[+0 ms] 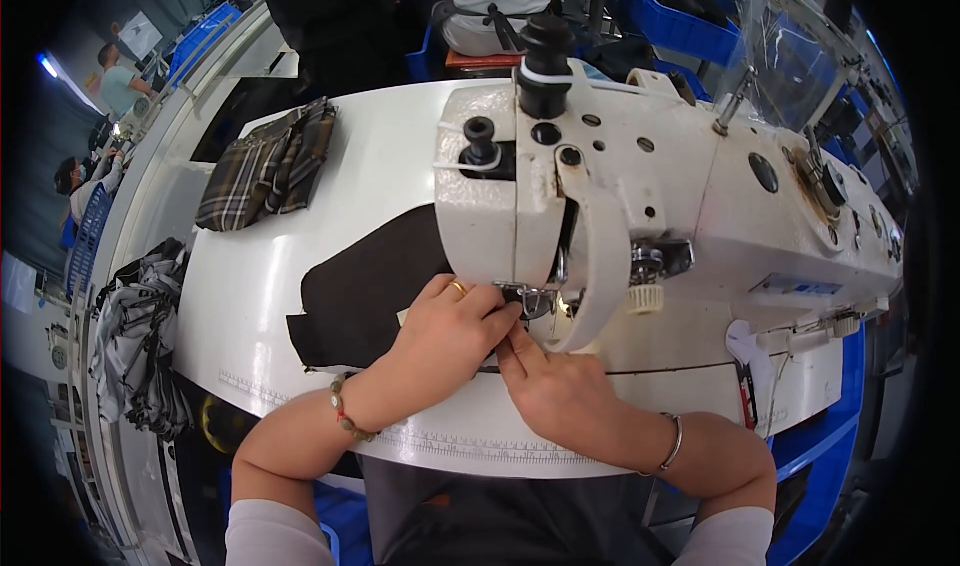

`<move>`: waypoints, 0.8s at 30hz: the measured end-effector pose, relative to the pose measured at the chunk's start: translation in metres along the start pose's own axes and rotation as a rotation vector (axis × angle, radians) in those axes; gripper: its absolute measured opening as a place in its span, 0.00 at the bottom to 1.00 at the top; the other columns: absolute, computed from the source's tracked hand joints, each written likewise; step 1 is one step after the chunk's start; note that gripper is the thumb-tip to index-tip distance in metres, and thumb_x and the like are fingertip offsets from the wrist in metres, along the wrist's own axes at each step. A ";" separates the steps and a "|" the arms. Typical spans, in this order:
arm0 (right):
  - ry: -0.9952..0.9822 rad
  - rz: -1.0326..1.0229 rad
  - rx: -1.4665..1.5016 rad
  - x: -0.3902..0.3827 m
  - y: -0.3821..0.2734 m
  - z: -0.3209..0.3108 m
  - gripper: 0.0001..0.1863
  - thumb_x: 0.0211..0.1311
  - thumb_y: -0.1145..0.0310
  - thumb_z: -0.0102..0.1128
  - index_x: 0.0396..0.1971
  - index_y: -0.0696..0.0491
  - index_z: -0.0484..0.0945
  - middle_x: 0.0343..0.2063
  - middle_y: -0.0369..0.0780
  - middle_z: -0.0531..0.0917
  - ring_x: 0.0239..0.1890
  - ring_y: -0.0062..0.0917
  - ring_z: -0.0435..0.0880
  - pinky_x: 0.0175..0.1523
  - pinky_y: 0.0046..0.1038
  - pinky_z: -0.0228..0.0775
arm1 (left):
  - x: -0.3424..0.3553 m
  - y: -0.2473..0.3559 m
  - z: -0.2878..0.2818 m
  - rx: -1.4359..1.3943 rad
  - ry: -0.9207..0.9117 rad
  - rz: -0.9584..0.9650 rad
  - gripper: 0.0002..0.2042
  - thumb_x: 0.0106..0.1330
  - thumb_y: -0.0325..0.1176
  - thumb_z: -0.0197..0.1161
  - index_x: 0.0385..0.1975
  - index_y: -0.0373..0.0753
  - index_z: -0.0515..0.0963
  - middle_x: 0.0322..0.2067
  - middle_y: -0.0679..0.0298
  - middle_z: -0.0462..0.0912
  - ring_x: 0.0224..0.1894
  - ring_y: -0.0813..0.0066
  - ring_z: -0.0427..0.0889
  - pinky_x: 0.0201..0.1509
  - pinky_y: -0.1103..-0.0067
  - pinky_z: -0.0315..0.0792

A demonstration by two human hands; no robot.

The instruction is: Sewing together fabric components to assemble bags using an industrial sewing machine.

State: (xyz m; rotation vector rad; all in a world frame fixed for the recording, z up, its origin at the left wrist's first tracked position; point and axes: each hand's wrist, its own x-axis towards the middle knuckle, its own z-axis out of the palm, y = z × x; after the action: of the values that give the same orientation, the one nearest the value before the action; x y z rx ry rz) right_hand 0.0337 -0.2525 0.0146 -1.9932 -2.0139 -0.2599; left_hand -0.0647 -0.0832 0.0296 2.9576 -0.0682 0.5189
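Observation:
A dark piece of fabric [370,286] lies flat on the white sewing table, its right end running under the head of a white sewing machine [640,176]. My left hand [448,331] rests on the fabric's right part, fingers bent and pressed together at its edge close to the presser foot [535,298]. Against it, my right hand [560,391] reaches in from the right, fingertips closed on the same edge just in front of the needle area. The fingers and the machine head hide the exact spot being pinched.
Folded plaid fabric [268,166] sits at the table's far left. Black, grey and white cloth [145,336] hangs over a rail beyond the left edge. A small tool with red and black parts [747,396] lies at right, near blue bins [820,466]. Other people [500,6] sit ahead and left.

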 end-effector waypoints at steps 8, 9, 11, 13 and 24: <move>0.008 0.041 -0.040 0.001 -0.001 0.006 0.09 0.51 0.71 0.58 0.32 0.58 0.81 0.50 0.53 0.84 0.22 0.26 0.85 0.21 0.26 0.75 | 0.001 0.000 0.001 0.011 -0.009 -0.006 0.15 0.57 0.30 0.62 0.44 0.38 0.85 0.34 0.66 0.79 0.40 0.68 0.80 0.50 0.72 0.70; 0.014 0.052 -0.039 0.002 0.000 0.007 0.08 0.50 0.71 0.58 0.30 0.58 0.80 0.50 0.53 0.84 0.22 0.26 0.85 0.21 0.26 0.75 | 0.001 -0.001 0.003 -0.001 -0.012 -0.009 0.15 0.57 0.30 0.61 0.44 0.38 0.85 0.34 0.66 0.79 0.40 0.67 0.80 0.50 0.72 0.70; 0.018 0.048 -0.043 0.002 0.001 0.007 0.08 0.50 0.71 0.58 0.30 0.58 0.80 0.51 0.53 0.84 0.22 0.26 0.85 0.22 0.26 0.75 | 0.001 -0.002 0.004 -0.013 -0.014 -0.013 0.15 0.57 0.30 0.61 0.45 0.38 0.85 0.34 0.66 0.79 0.40 0.67 0.80 0.50 0.72 0.70; 0.021 0.045 -0.046 0.002 0.002 0.008 0.09 0.50 0.71 0.58 0.31 0.57 0.80 0.51 0.52 0.83 0.23 0.26 0.85 0.22 0.26 0.75 | 0.000 -0.003 0.003 -0.015 -0.003 -0.012 0.15 0.58 0.30 0.61 0.45 0.38 0.85 0.34 0.66 0.80 0.40 0.66 0.80 0.51 0.72 0.70; -0.029 0.046 -0.123 0.002 0.002 0.007 0.15 0.51 0.71 0.58 0.39 0.59 0.81 0.49 0.51 0.85 0.26 0.25 0.86 0.26 0.24 0.76 | 0.000 0.000 -0.012 0.050 -0.040 -0.016 0.17 0.57 0.30 0.62 0.47 0.39 0.84 0.36 0.65 0.81 0.43 0.68 0.80 0.50 0.74 0.70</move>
State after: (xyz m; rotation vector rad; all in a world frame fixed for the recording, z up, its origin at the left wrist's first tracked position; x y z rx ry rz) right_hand 0.0355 -0.2486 0.0081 -2.1261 -2.0115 -0.3545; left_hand -0.0685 -0.0810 0.0413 3.0152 -0.0361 0.4662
